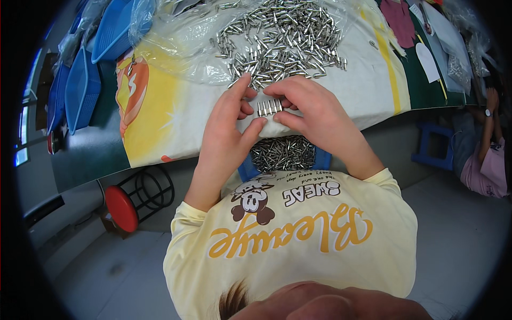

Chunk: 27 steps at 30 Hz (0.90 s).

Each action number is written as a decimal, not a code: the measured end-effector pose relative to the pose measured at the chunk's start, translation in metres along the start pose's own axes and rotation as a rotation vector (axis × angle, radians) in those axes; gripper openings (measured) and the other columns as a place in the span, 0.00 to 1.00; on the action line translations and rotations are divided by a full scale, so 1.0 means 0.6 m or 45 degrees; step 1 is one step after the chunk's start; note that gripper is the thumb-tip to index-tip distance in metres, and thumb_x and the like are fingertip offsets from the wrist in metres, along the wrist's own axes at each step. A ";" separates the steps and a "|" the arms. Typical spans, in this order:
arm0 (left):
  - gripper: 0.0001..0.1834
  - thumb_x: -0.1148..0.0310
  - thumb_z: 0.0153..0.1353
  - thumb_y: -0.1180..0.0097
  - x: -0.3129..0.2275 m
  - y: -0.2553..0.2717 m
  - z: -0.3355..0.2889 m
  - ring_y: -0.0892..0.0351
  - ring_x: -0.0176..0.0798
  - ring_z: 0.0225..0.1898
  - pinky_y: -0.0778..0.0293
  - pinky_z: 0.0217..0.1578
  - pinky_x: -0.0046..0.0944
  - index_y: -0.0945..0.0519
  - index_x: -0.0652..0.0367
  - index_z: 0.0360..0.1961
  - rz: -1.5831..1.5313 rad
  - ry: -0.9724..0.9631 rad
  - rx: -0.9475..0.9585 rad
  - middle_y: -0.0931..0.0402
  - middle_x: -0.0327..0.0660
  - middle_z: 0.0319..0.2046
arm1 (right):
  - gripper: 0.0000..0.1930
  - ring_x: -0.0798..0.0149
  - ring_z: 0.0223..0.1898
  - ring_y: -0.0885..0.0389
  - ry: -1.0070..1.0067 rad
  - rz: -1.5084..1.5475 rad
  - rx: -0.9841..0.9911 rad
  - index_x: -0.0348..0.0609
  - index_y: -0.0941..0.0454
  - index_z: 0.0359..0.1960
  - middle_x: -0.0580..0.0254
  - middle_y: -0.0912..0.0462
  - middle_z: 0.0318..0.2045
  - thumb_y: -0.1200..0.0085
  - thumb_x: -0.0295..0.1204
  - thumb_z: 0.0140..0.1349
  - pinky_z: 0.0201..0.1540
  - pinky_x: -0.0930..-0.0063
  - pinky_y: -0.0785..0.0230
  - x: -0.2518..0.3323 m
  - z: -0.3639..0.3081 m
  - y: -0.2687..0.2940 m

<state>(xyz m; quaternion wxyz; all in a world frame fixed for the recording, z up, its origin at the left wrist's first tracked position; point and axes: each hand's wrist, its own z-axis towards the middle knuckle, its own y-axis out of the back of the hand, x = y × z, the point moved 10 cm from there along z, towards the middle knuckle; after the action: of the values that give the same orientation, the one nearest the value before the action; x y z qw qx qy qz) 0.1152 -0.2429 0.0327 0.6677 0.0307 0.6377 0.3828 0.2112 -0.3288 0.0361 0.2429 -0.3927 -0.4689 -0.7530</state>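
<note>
While a white-and-yellow tablecloth (368,93) is covering much of the workbench, a clear plastic sheet (178,50) is spreading over it toward ten o'clock from the hands. At twelve o'clock a broad heap of metal pins (288,45) is sprawling, its pieces pointing every way, so most of what is showing on the cloth is lying unarranged. At six o'clock, between the table edge and the person's body, a blue bin (323,160) is holding a mass of similar-looking, darker pins; whether those are finished or waiting, I cannot tell.

At nine o'clock from the row, the left hand (234,109) is curling its lower fingers, thumb and forefinger parting with nothing visible between them. At three o'clock the right hand (312,104) is bending its fingers close around the row's end; whether it is gripping or merely steadying, I cannot tell.

Between the hands, near the cloth's front edge, one short row of metal pins (269,108) is showing the only visible ordering: about half a dozen shiny, silvery, slim cylinders are standing side by side, nearly parallel, narrowing toward twelve o'clock.
</note>
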 end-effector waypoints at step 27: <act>0.13 0.80 0.52 0.37 -0.006 -0.022 0.022 0.25 0.34 0.36 0.26 0.37 0.30 0.20 0.63 0.41 0.036 0.038 0.032 0.27 0.41 0.41 | 0.11 0.55 0.35 0.22 -0.022 -0.180 -0.121 0.43 0.19 0.36 0.61 0.21 0.30 0.35 0.30 0.50 0.39 0.63 0.29 -0.013 -0.008 0.030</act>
<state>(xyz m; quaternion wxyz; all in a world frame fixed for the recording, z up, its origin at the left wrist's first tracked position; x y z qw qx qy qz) 0.1336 -0.2481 0.0309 0.6521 0.0423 0.6520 0.3846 0.2269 -0.3407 0.0379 0.1662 -0.3761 -0.4611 -0.7863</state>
